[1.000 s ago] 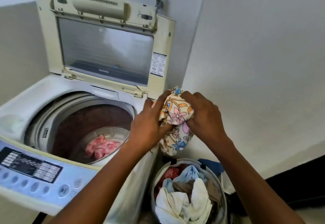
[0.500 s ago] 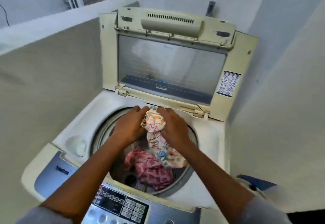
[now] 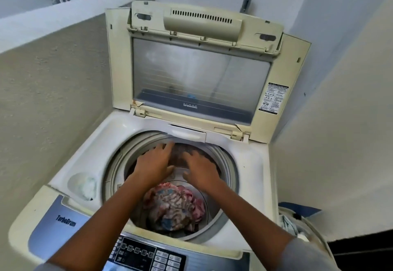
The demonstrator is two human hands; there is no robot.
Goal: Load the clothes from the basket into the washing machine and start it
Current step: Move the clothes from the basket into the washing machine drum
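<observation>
Beneath left hand (image 3: 153, 164), right hand (image 3: 202, 169): clothes (image 3: 174, 207) in drum (image 3: 179, 149).

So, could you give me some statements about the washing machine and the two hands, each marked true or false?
1. The cream hinged lid of the white top-loading washing machine stands open. True.
2. The left hand grips the crumpled floral cloth. False: the hand is open and empty; the cloth lies in the grey-rimmed drum.
3. The right hand hovers over the drum opening. True.
4. A finger presses the dark control panel. False: neither hand touches it.
</observation>
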